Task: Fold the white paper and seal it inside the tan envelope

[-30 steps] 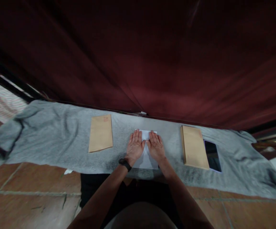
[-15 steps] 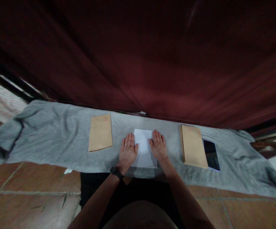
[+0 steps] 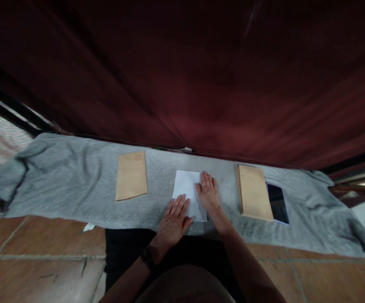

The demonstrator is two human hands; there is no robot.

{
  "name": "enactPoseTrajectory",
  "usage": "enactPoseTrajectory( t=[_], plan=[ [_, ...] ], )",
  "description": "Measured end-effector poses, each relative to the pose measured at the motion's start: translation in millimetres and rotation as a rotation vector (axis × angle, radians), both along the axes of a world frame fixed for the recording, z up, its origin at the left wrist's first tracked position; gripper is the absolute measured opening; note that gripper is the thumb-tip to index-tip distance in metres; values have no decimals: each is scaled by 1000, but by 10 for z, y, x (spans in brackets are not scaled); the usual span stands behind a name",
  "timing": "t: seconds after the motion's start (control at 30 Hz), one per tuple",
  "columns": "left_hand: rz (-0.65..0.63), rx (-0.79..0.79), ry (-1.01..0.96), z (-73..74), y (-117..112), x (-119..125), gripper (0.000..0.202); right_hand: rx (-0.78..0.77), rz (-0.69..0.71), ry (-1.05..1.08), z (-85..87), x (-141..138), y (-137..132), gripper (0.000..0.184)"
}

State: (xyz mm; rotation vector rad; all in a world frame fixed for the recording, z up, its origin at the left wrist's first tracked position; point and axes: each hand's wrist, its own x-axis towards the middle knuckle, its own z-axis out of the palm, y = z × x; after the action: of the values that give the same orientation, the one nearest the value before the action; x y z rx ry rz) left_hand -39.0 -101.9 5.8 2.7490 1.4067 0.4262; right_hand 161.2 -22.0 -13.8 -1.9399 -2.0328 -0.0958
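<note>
White paper [image 3: 187, 182] lies flat on the grey cloth in front of me; whether it is one sheet or folded I cannot tell. My left hand [image 3: 173, 221] rests on its lower left corner, palm down with the fingers spread. Along the paper's right edge lies my right hand [image 3: 209, 192], flat and open, its thumb over the sheet. To the left is a brown paper envelope [image 3: 131, 176] with a small red print at its top right. A stack of brown envelopes [image 3: 255, 193] sits to the right, partly covering a dark-screened phone [image 3: 278, 204].
The grey cloth [image 3: 71, 181] covers a long narrow surface. Behind it hangs a dark red curtain-like sheet [image 3: 182, 92]. A small white object [image 3: 187, 149] is at the far edge. Below are brown floor tiles [image 3: 62, 240] with a white scrap [image 3: 89, 227].
My left hand has slid down from the paper's left edge to its lower left corner, uncovering more of that edge. My right hand stays in place.
</note>
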Motion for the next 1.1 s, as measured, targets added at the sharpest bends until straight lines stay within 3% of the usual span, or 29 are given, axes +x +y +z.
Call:
enactPoseTrajectory(
  t=[0.33, 0.6, 0.83, 0.97, 1.1],
  plan=[
    [45, 37, -73, -24, -133, -298, 69, 35, -84, 91, -25, 74, -78, 59],
    [74, 43, -17, -102, -131, -283, 63, 66, -110, 207, 45, 291, -360, 51],
    [13, -17, 16, -57, -122, -195, 50, -40, -147, 461, 82, 100, -765, 42],
    [4, -41, 4, -54, -98, -205, 50, -160, -260, 548, 157, 36, -759, 37],
    [1, -44, -23, -27, -84, -228, 52, -188, -264, 772, 238, 90, -683, 30]
  ],
)
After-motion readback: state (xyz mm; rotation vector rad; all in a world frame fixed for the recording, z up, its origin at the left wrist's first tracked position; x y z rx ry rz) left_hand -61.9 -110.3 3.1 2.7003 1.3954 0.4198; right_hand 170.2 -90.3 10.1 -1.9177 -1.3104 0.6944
